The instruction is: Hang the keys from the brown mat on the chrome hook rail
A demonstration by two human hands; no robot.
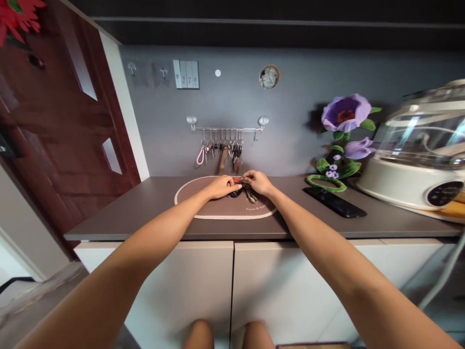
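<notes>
Both hands meet over a brown oval mat (214, 209) with a pale rim. My left hand (222, 187) is closed on a key ring's red strap (237, 180); a dark round piece shows beneath its fingers. At the other end of the strap, my right hand (257, 182) pinches the metal ring part of the same bunch. Several keys (250, 196) dangle below the right fingers, close to the mat. Fingertips hide part of the ring, so its exact joint cannot be made out.
Behind the hands, a clear rail (227, 129) on the wall carries several hanging key rings. To the right are a black phone (334, 201), a purple craft flower (346, 114) and a white appliance with a clear cover (410, 169). A dark shelf (276, 34) overhangs the counter.
</notes>
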